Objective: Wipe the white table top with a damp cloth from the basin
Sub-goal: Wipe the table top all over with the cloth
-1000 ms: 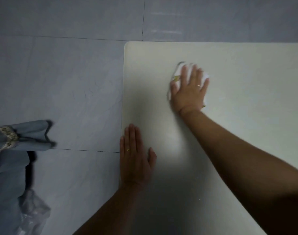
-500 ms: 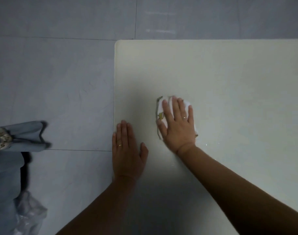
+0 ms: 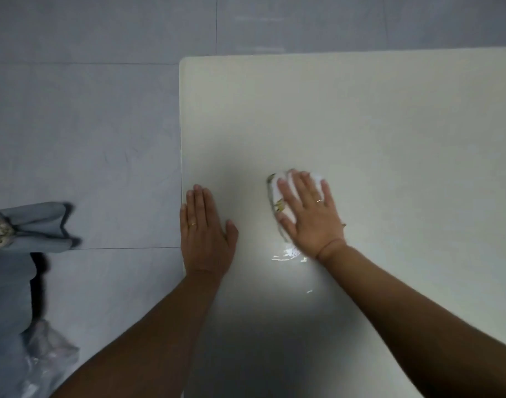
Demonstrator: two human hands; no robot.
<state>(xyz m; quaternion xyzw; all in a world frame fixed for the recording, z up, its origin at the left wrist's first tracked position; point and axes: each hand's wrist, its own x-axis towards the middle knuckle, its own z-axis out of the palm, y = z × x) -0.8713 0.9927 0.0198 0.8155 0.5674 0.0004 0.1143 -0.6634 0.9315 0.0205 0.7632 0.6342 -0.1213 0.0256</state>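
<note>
Your right hand (image 3: 309, 216) has drawn the cloth (image 3: 274, 196) back toward you, right of your left hand (image 3: 205, 231) on the table top (image 3: 389, 124); both hands press flat, gripping nothing. The cloth looks soft, wet and limp: press its middle or it bunches

right hand (image 3: 309, 216): drawn back from well beyond the left hand (image 3: 205, 234) to nearly level with it, then slid slightly farther from it.
cloth (image 3: 274, 192): carried along under the palm.
wet sheen (image 3: 286, 254): newly glistening right of the left hand.
</note>
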